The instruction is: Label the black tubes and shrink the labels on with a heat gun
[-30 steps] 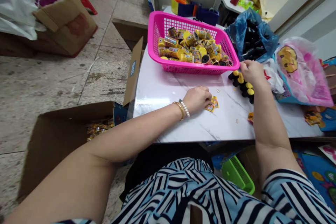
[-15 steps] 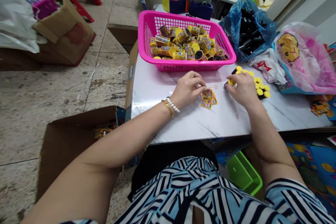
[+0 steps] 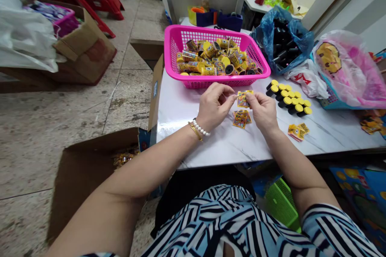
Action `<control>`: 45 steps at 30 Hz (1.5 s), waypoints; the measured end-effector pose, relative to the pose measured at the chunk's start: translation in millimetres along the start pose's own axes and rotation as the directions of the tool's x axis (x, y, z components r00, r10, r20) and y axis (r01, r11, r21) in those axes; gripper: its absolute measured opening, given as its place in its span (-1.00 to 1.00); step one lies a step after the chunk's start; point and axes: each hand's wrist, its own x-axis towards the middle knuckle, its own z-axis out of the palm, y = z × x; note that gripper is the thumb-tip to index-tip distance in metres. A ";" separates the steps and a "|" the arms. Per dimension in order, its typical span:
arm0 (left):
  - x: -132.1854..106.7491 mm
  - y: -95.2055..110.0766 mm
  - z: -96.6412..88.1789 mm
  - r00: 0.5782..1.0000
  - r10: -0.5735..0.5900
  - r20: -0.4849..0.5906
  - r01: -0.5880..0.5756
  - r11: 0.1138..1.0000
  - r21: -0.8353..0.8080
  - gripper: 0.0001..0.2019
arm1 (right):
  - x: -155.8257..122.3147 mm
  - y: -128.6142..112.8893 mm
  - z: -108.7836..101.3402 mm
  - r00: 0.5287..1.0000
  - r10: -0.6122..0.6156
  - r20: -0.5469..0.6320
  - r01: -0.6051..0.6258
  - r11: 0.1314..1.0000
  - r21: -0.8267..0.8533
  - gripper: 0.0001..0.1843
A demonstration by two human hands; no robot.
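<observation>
Both hands meet above the white marble table [image 3: 217, 148], just in front of a pink basket [image 3: 193, 83]. My left hand [image 3: 213, 105] and my right hand [image 3: 263, 109] pinch the two ends of a small yellow printed label [image 3: 243, 98] held between them. A small pile of the same labels [image 3: 241, 119] lies on the table right below. To the right stands a cluster of black tubes with yellow caps [image 3: 288, 99], with a few more labels [image 3: 297, 131] near it.
The pink basket holds many yellow-wrapped tubes [image 3: 215, 58]. A blue bag of black tubes [image 3: 282, 44] and a pink plastic bag [image 3: 351, 72] sit at the right. An open cardboard box [image 3: 90, 172] stands on the floor at left, a green basket [image 3: 282, 202] under the table.
My right hand left the capped tubes and came to the middle. Both hands lifted one label off the pile and now hold it between them.
</observation>
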 end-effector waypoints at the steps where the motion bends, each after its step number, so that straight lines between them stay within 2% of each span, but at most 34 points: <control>1: -0.4 2.8 -0.7 0.999 -0.034 -0.011 0.034 0.999 -0.023 -0.84 | 0.3 1.4 1.4 0.999 0.000 -0.047 0.000 1.000 -0.001 -0.43; 3: -1.8 7.0 -0.9 0.994 -0.105 0.013 0.105 0.990 -0.093 -0.76 | -2.4 4.7 2.5 0.996 -0.003 -0.090 0.001 1.000 -0.021 -0.40; 7: -4.4 11.1 0.8 0.977 -0.202 0.073 0.214 0.947 -0.242 -0.67 | -11.2 11.4 3.0 0.997 -0.023 -0.076 0.022 1.000 -0.013 -0.44; 10: -4.3 12.7 0.6 0.975 -0.212 0.069 0.223 0.928 -0.298 -0.68 | -13.2 13.5 4.0 0.996 -0.049 -0.076 0.047 0.999 -0.026 -0.45; 13: -3.6 13.2 -0.4 0.974 -0.221 0.048 0.226 0.933 -0.280 -0.68 | -12.3 12.3 4.7 0.993 -0.069 -0.091 0.064 0.996 -0.064 -0.42; 17: -4.2 11.6 0.6 0.966 -0.242 0.091 0.258 0.915 -0.309 -0.67 | -13.1 12.3 4.4 0.989 -0.123 -0.081 0.114 0.988 -0.103 -0.43; 21: -4.2 8.0 2.6 0.967 -0.222 0.129 0.252 0.912 -0.324 -0.74 | -15.8 19.1 4.3 0.976 -0.214 -0.048 0.203 0.963 -0.176 -0.46; 27: 0.5 5.2 0.7 0.977 -0.211 -0.020 0.196 0.937 -0.288 -0.70 | -14.2 25.1 4.1 0.961 -0.269 -0.063 0.256 0.952 -0.167 -0.52; 33: -2.5 6.3 1.0 0.991 -0.122 0.051 0.130 0.965 -0.229 -0.80 | -14.4 25.0 2.4 0.951 -0.307 -0.043 0.294 0.937 -0.187 -0.47; 39: -1.3 4.5 0.1 0.983 -0.168 0.069 0.179 0.957 -0.226 -0.86 | -15.5 23.8 7.2 0.881 -0.469 0.055 0.463 0.833 -0.304 -0.52; 42: 2.2 8.1 -1.8 0.946 -0.293 0.137 0.322 0.895 -0.309 -0.85 | -12.2 23.8 6.7 0.864 -0.493 0.101 0.489 0.777 -0.397 -0.49; 43: 3.8 9.5 -2.4 0.917 -0.357 0.179 0.398 0.851 -0.343 -0.84 | -10.3 23.8 4.0 0.857 -0.501 0.123 0.501 0.751 -0.430 -0.48; 45: 7.3 11.0 -3.5 0.827 -0.490 0.275 0.561 0.727 -0.395 -0.82 | -5.3 24.5 -6.5 0.846 -0.513 0.145 0.507 0.690 -0.518 -0.51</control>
